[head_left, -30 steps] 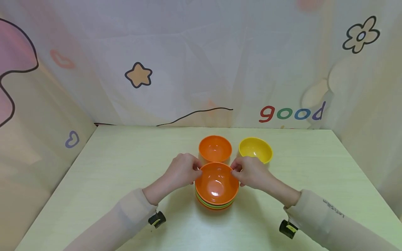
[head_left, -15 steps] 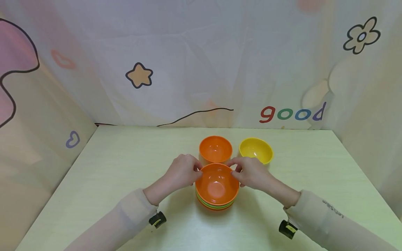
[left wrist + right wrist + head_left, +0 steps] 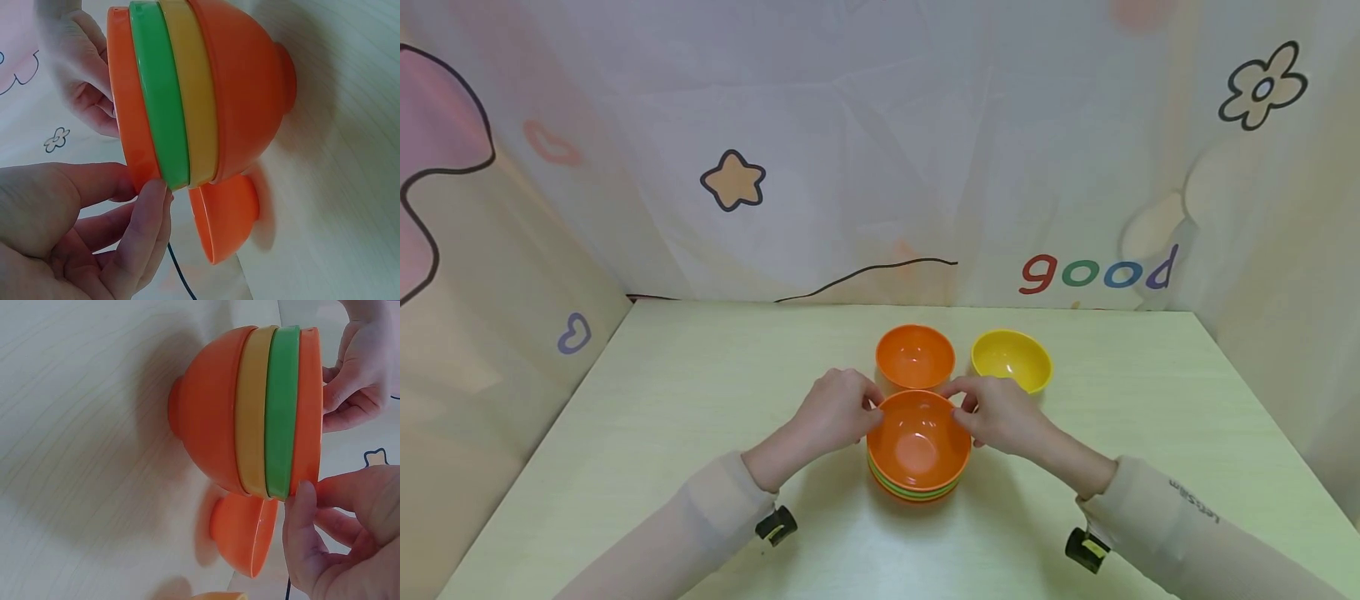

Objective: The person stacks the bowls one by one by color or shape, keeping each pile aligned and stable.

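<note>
A stack of nested bowls (image 3: 919, 442) stands upright near the middle of the table. In the left wrist view its layers show: an orange top bowl (image 3: 131, 94), a green bowl (image 3: 159, 94), a yellow bowl (image 3: 192, 94) and an orange bottom bowl (image 3: 247, 87). My left hand (image 3: 841, 408) pinches the top orange bowl's rim on the left side. On the right side my right hand (image 3: 1000, 415) pinches the same rim between thumb and fingers. In the right wrist view the right fingertips (image 3: 303, 494) sit right at the orange and green rims.
Just behind the stack is another orange bowl (image 3: 915, 357), its near side overlapped by the stack. A yellow bowl (image 3: 1011, 360) stands to its right, behind my right hand. The pale table (image 3: 715, 367) ends at a printed cloth backdrop (image 3: 865, 150) with cloth sides.
Both hands stay at the stack's rim, and the right index finger has shifted slightly left along it. The bowls hold their places.
</note>
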`<control>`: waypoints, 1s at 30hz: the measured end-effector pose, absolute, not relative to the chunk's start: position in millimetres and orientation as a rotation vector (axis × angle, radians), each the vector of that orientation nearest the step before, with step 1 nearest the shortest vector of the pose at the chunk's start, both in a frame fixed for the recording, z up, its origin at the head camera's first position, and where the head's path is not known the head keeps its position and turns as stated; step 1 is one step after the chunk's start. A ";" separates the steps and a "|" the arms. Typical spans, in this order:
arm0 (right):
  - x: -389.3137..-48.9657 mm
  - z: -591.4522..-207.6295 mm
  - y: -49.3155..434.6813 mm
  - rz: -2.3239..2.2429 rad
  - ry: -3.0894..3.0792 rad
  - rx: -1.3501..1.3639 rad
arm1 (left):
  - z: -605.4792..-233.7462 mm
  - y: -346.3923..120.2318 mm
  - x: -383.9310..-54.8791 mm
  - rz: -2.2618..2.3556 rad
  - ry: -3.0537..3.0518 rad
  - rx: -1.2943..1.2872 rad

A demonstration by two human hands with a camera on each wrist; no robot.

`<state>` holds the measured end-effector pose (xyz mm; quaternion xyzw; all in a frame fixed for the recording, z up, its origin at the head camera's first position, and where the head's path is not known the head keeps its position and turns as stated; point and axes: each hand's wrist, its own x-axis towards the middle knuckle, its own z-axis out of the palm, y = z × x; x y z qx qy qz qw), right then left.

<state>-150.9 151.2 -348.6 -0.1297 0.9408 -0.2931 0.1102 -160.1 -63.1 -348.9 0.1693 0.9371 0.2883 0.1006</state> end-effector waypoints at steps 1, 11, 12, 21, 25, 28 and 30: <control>-151.1 -348.8 151.3 -0.860 2.766 -0.382 | -349.1 -63.2 -160.2 0.851 2.770 0.500; -151.2 -347.7 151.3 -0.856 2.764 -0.396 | -351.3 -63.7 -161.4 0.848 2.770 0.503; -151.4 -347.7 151.4 -0.856 2.764 -0.399 | -351.3 -63.6 -161.5 0.848 2.768 0.500; -151.5 -348.1 151.2 -0.864 2.763 -0.399 | -351.6 -63.8 -161.6 0.854 2.759 0.480; -151.5 -347.9 151.1 -0.865 2.765 -0.404 | -351.8 -63.8 -161.8 0.854 2.758 0.476; -151.9 -347.9 151.5 -0.862 2.769 -0.409 | -351.5 -63.9 -161.6 0.850 2.762 0.475; -151.9 -347.7 151.9 -0.857 2.772 -0.411 | -351.2 -64.2 -161.3 0.845 2.774 0.487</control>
